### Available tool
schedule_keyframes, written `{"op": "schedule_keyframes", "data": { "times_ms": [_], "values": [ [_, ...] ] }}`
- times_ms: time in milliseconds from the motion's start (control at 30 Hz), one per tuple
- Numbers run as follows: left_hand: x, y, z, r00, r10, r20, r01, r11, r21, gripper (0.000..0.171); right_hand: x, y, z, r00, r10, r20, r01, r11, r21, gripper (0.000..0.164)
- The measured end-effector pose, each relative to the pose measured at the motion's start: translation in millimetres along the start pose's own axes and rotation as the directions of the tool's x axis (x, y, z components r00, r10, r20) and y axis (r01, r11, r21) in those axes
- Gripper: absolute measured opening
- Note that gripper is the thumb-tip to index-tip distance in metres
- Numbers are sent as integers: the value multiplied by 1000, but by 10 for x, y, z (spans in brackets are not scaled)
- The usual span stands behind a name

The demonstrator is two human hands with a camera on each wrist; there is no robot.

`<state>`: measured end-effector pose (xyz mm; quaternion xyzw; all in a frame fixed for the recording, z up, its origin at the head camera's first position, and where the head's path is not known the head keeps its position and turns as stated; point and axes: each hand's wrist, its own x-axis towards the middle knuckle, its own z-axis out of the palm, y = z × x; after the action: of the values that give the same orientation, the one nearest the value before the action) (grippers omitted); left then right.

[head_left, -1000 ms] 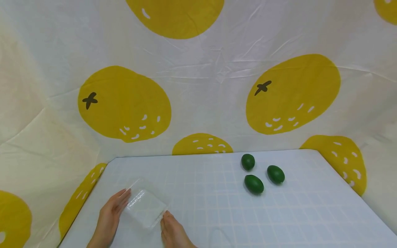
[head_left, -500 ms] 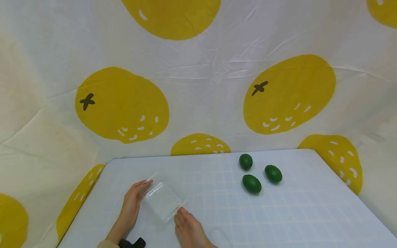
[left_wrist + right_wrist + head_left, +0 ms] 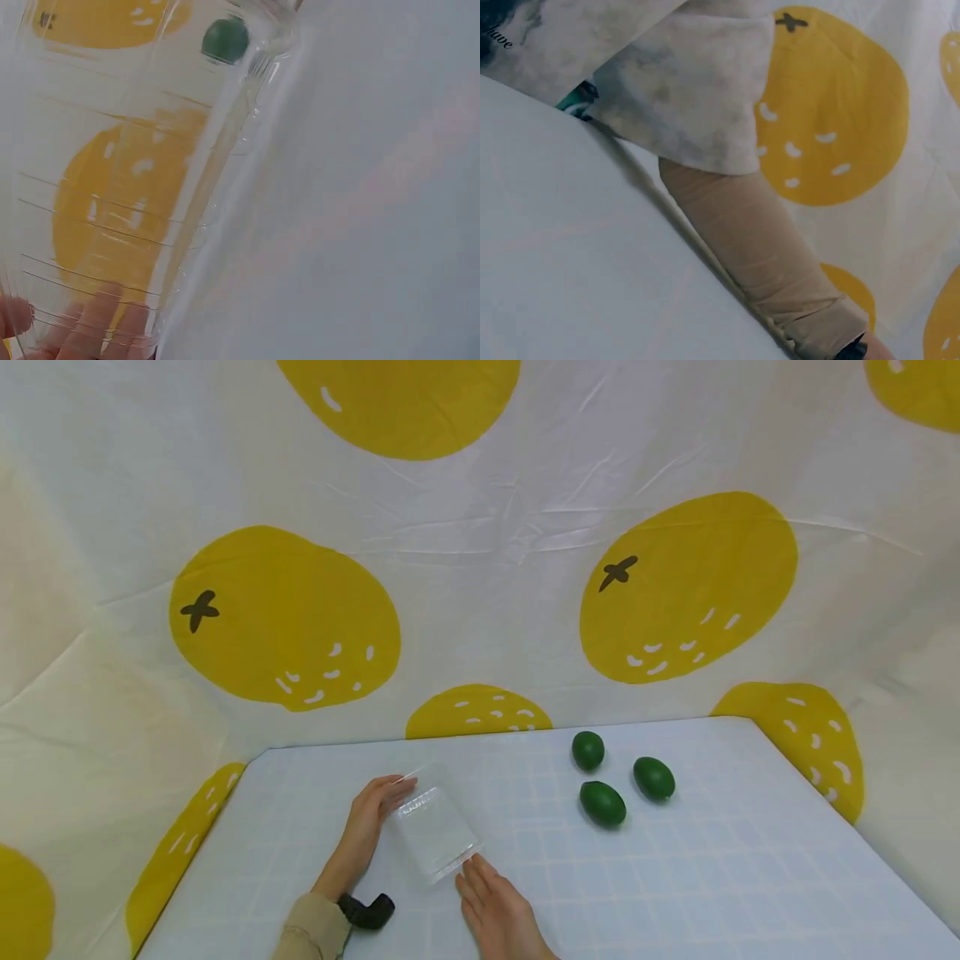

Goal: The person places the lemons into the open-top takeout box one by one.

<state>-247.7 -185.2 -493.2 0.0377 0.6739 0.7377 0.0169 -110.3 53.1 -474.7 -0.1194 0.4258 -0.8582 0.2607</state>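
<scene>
A clear plastic container (image 3: 437, 831), squarish with a rim, is between my two hands on the left half of the table. Along its left side lies my left hand (image 3: 366, 818), its fingers touching the far-left edge. Through the ridged plastic in the left wrist view, the fingers (image 3: 97, 322) appear extended against the wall. My right hand (image 3: 497, 906) touches the near-right corner with straight fingertips. Whether the container rests on the table or is slightly lifted, I cannot tell. The right wrist view shows a sleeve (image 3: 742, 240) but not the right hand.
Right of the container are three dark green lime-like fruits: one at the back (image 3: 588, 751), one in front (image 3: 602, 804) and one at the right (image 3: 654, 779). A pale checked cloth covers the table (image 3: 675, 885). Behind it hangs a white curtain (image 3: 480, 610) printed with yellow fruit.
Both hands have moved to the right and a little away from the body, bringing the container with them and turning it slightly. The green fruits stay in place; the head view shifts a little.
</scene>
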Motion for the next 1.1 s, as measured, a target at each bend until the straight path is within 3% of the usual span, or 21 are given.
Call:
{"op": "schedule_keyframes", "data": {
  "times_ms": [333,533,833,1100],
  "values": [
    [243,-89,300,996,40,83,-49,993,106,38,-139,-80,-181,1000,-2,-9,2,1000,11,72],
    [363,-108,448,984,72,162,-91,989,113,41,-197,-165,-251,1000,-3,-29,4,999,36,73],
    [507,-113,688,980,59,191,-92,981,171,47,-213,-176,-379,1000,-16,-9,17,999,52,70],
    [564,-179,757,968,78,238,-127,972,198,51,-196,-136,-409,1000,-15,-14,15,998,60,70]
  ]
}}
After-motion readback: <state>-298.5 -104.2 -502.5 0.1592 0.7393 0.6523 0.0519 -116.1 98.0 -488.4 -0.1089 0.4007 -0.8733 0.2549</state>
